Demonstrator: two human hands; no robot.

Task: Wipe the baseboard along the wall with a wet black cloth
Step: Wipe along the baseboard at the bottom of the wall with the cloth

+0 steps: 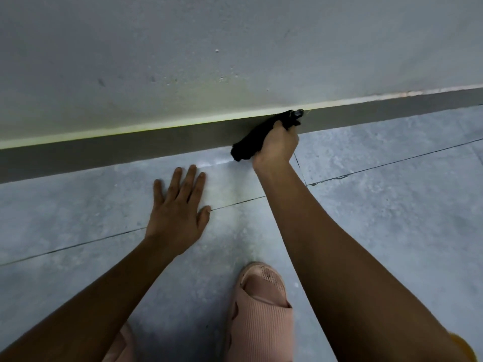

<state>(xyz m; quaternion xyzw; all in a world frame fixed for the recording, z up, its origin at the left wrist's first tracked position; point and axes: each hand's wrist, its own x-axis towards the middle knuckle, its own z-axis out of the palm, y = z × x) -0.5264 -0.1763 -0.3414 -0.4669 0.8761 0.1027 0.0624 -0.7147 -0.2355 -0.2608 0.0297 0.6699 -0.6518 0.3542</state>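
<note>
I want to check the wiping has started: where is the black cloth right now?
In the head view, right of centre, the black cloth is bunched in the right hand, pressed against the dark baseboard where wall meets floor.

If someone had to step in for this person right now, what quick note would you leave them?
Right hand: closed around the black cloth, pressing it against the dark baseboard at the foot of the wall.
Left hand: empty, flat on the tiled floor, fingers spread, propping the body.
Feet in pink slippers behind the hands.
Done: I cannot tell from this view which stretch has been wiped.
Left: probably keep sliding the cloth along the baseboard, shifting the supporting hand as you go.
</note>
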